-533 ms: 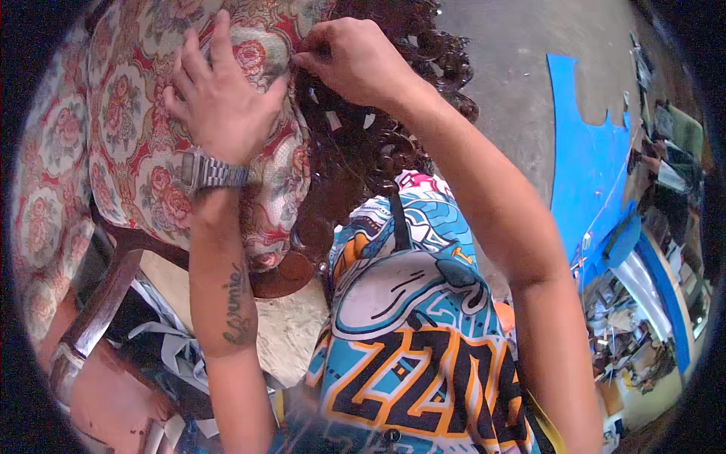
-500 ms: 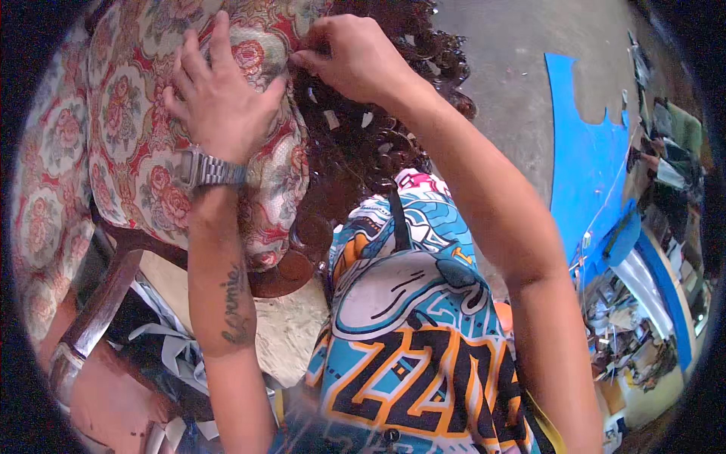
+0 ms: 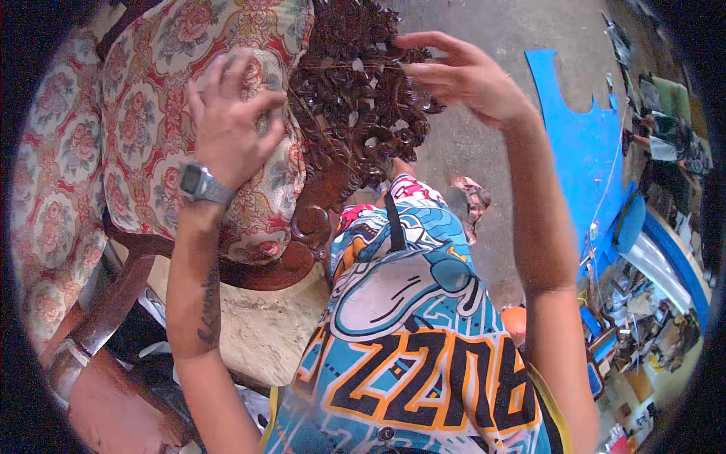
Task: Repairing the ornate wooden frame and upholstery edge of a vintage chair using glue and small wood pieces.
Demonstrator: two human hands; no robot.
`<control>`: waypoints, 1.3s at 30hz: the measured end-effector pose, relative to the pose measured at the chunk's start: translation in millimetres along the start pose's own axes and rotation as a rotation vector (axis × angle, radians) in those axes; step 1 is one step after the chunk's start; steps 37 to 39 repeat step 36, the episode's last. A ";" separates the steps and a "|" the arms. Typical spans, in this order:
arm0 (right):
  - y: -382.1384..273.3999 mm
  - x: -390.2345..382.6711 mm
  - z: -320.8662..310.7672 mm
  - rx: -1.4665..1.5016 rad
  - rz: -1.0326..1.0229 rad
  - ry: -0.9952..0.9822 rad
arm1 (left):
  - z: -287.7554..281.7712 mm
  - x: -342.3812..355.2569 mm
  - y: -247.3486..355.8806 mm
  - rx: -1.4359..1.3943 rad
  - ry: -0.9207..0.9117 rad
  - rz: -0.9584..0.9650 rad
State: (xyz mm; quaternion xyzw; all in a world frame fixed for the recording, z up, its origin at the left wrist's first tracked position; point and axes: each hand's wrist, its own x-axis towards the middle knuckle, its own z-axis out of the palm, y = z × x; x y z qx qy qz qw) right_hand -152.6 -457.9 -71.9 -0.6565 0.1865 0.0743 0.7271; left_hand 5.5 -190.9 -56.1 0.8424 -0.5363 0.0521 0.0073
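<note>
My left hand [image 3: 234, 125], with a metal watch [image 3: 203, 183] on its wrist, rests on the padded floral fabric [image 3: 136, 113] of a chair. Its fingers are apart and its thumb is bent, with nothing visible in them. Off to the right, my right hand [image 3: 473, 83] is raised beyond the edge of the dark carved wood [image 3: 367, 144]. A faint thin thread [image 3: 344, 62] runs from the fabric's edge toward its fingertips, which seem to pinch it. Any needle is too small to make out.
A wooden armrest [image 3: 110, 310] bends away at lower left. Pale board [image 3: 265, 325] lies beneath the chair's rounded wooden end. Blue sheet material [image 3: 575, 151] lies on the concrete floor to the right, near heaped scraps [image 3: 643, 325]. Another person [image 3: 673, 144] shows at far right.
My right hand has pulled away from the fabric's edge to the right, past the carved wood. The left hand stays on the fabric. The view has shifted slightly.
</note>
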 end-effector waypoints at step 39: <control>-30.5 42.5 120.9 -0.575 -0.951 -0.091 | -6.1 -97.8 113.8 -1.515 0.786 -0.614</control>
